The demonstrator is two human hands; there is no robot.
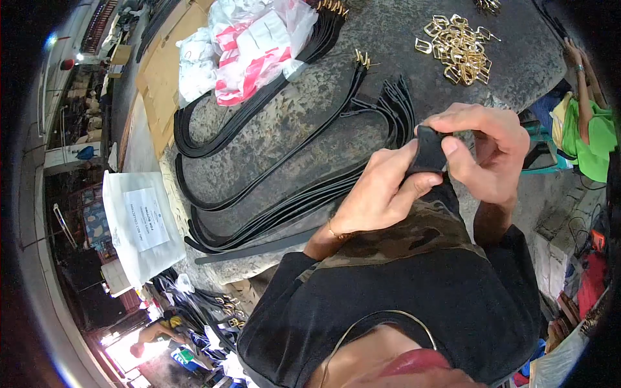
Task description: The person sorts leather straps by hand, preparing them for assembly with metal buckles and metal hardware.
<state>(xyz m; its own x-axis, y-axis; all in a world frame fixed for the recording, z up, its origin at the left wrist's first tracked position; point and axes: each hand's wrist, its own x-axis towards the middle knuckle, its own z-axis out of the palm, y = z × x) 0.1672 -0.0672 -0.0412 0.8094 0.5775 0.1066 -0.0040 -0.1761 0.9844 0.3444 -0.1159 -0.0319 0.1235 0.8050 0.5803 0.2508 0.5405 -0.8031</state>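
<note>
Close in front of my body I hold the end of a black belt strap [427, 150], bent over between both hands. My left hand [386, 187] grips its left side, the thumb pressed along the lower edge. My right hand [486, 147] pinches the upper right part between thumb and fingers. Just left of my hands, a fan of black strap ends [396, 110] lies on the dark mottled table [284, 139]. Beyond my right hand sits a loose pile of gold buckles [460, 50].
Bundles of long black straps [278, 210] curve across the table. White and pink plastic bags [252, 55] lie at the back on cardboard [162, 77]. A white labelled box [143, 223] stands at the left edge. Another person's arms [582, 90] reach in at the right; a person [155, 333] is lower left.
</note>
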